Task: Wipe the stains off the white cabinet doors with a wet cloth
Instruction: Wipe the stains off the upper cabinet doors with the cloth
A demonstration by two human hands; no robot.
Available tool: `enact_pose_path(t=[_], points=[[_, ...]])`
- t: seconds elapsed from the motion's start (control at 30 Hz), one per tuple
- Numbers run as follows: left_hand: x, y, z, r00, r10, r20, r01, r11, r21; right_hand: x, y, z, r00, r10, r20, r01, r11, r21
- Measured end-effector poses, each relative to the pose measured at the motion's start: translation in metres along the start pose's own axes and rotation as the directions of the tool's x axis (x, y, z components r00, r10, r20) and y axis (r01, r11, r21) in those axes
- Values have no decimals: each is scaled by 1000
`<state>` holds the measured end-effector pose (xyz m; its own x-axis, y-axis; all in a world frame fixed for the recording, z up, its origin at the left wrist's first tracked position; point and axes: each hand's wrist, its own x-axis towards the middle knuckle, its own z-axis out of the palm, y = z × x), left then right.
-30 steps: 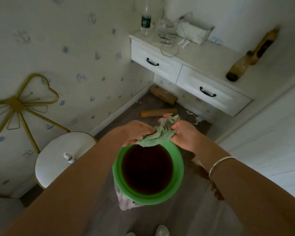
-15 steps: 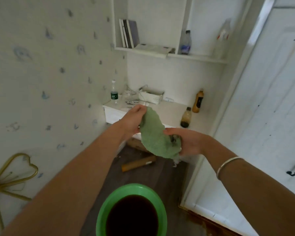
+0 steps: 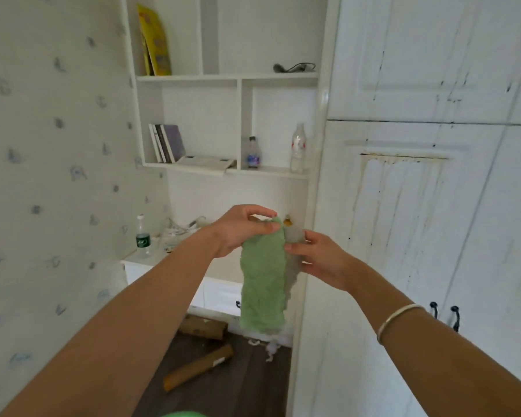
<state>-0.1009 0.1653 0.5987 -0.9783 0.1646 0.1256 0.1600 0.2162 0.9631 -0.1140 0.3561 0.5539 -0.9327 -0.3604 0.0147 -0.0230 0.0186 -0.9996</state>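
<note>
Before stained cabinet door [image 3: 403, 212], left hand [image 3: 238, 233] and right hand [image 3: 319, 260] pinching green cloth [image 3: 262, 284]

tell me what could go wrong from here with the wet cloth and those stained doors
1. The green cloth hangs loose from the left hand and right hand over the dark floor; it may drip there.
2. The brownish streaks on the cabinet door run down the panel; wiping could smear them wider.
3. The green basin sits near the feet, so a step could tip it.
</note>
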Motion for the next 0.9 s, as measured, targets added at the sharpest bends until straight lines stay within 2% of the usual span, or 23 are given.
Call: enact_pose_path(t=[0.13, 0.23, 0.37, 0.53, 0.6, 0.7, 0.8, 0.9], points=[[15, 30, 48, 998, 17, 68, -24, 995, 101, -21, -23, -47, 999, -44, -6, 45, 998, 52], [21, 49, 78, 996, 5, 91, -17, 992, 129, -34, -38, -81, 989, -100, -108, 103, 994, 22], [32, 64, 108, 999, 38, 30, -42, 993, 110, -52, -52, -133, 963, -140, -231, 135, 990, -36], [46, 76, 138, 990, 128, -62, -119, 983, 137, -65, -66, -174, 962, -134, -236, 131, 991, -30], [51, 80, 146, 991, 119, -66, -109, 984, 143, -65, -74, -183, 953, -167, -254, 161, 986, -44], [58, 85, 147, 990, 136, -36, -128, 978, 163, -60, -84, -192, 919, -209, -335, 191, 978, -88], [66, 95, 147, 975, 213, 56, -220, 956, 192, -52, -90, -192, 892, -205, -402, 155, 976, -152], [76, 107, 154, 953, 246, 178, -285, 926, 247, -41, -95, -187, 926, -175, -333, 122, 977, -173]])
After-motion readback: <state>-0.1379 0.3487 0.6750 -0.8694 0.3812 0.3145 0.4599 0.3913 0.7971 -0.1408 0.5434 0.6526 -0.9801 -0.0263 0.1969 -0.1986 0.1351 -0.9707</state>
